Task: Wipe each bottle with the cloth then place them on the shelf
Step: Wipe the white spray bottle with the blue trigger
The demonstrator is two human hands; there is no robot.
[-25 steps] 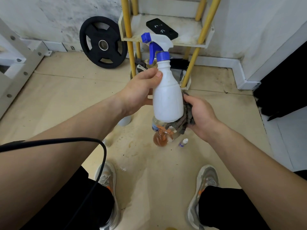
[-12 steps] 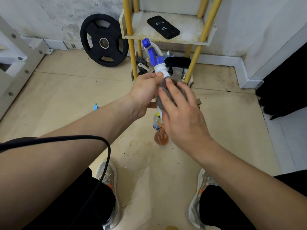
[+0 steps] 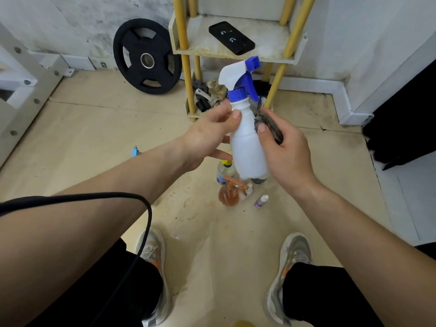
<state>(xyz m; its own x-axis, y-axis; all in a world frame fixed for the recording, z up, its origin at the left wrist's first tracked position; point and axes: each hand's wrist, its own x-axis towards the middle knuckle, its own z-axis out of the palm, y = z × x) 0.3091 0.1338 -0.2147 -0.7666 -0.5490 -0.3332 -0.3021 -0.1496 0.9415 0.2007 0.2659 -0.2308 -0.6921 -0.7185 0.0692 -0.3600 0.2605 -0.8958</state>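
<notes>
I hold a white spray bottle (image 3: 246,142) with a blue collar and trigger upright in front of me. My left hand (image 3: 207,138) grips it at the shoulder, thumb on the front. My right hand (image 3: 283,152) is shut on a grey cloth (image 3: 269,126) pressed against the bottle's right side. Below, on the floor, stand an orange spray bottle (image 3: 228,194), a clear bottle with a yellow cap (image 3: 224,169), a partly hidden bottle (image 3: 258,180) and a tiny purple-labelled dropper bottle (image 3: 261,200). The yellow-posted shelf (image 3: 278,55) stands just beyond.
A black phone-like device (image 3: 231,37) lies on the shelf board. Clutter fills the shelf's bottom tier (image 3: 207,95). A black weight plate (image 3: 146,56) leans on the wall at left. My shoes (image 3: 151,256) and a black cable (image 3: 141,232) are near. A white frame (image 3: 21,90) stands far left.
The bottle was tipped away with my right hand and cloth over its body; now it is upright again, nozzle pointing right, and the cloth sits at its right shoulder.
</notes>
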